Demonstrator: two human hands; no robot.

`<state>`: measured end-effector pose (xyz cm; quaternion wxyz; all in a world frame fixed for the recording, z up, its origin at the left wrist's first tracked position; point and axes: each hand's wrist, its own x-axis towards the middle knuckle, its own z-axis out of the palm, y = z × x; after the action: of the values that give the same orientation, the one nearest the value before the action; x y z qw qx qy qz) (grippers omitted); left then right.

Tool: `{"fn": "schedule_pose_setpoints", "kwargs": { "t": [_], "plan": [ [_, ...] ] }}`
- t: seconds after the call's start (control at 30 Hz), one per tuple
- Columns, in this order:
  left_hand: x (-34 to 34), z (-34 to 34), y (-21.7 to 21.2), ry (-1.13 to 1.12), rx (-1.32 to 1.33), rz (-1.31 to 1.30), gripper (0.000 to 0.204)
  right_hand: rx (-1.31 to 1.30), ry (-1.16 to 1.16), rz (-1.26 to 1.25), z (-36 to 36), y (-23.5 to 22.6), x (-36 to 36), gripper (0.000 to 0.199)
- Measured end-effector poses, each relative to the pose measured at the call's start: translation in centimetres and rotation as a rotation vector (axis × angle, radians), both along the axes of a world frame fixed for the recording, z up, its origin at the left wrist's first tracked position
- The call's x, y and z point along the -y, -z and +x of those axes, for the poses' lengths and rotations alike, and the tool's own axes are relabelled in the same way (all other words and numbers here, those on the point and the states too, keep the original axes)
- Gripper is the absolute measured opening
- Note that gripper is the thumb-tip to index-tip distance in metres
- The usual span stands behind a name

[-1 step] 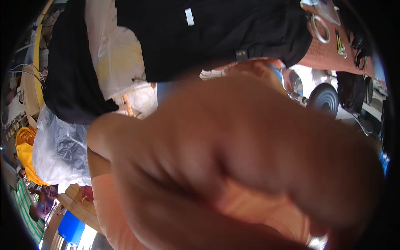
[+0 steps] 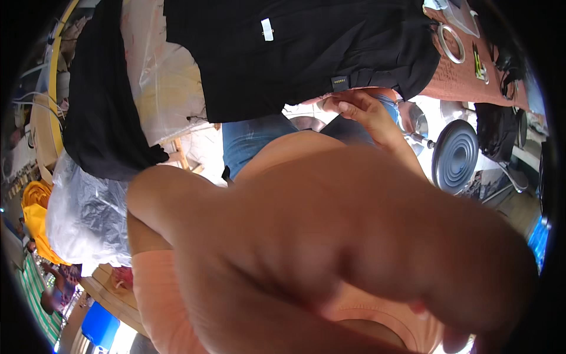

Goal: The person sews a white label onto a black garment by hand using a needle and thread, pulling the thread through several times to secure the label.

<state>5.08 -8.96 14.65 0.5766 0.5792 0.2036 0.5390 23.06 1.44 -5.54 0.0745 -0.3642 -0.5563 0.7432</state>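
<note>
While the left hand looms huge and blurred across the lower right, fingers too smeared to call, up at upper centre the right hand has its fingers curled at the black cloth's lower edge. Gripping it? Cannot tell! That cloth spreads along the top, white tag showing, white ring upper right on the surface.

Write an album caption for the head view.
Blurred left hand close to the camera, right hand at the near edge of the black cloth.
</note>
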Motion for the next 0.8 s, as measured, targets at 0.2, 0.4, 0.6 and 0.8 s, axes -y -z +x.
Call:
{"fn": "schedule_pose_setpoints", "kwargs": {
  "t": [0.2,0.4,0.6,0.8],
  "plan": [
    [0.0,1.3,0.0,0.068,0.017,0.031,0.011,-0.082,-0.025,-0.149,-0.8,0.1,0.2,0.03],
    [0.2,2.3,0.1,0.107,0.025,0.041,0.017,-0.171,-0.013,-0.192,0.1,-1.0,0.1,0.026],
    [-0.1,2.5,1.1,0.09,-0.028,0.054,0.022,-0.112,-0.128,-0.287,0.5,-1.8,-1.0,0.025],
    [-0.9,1.3,7.4,-0.355,-0.471,0.016,0.028,-0.112,-0.204,0.278,1.1,-5.8,-0.9,0.017]
  ]
}}
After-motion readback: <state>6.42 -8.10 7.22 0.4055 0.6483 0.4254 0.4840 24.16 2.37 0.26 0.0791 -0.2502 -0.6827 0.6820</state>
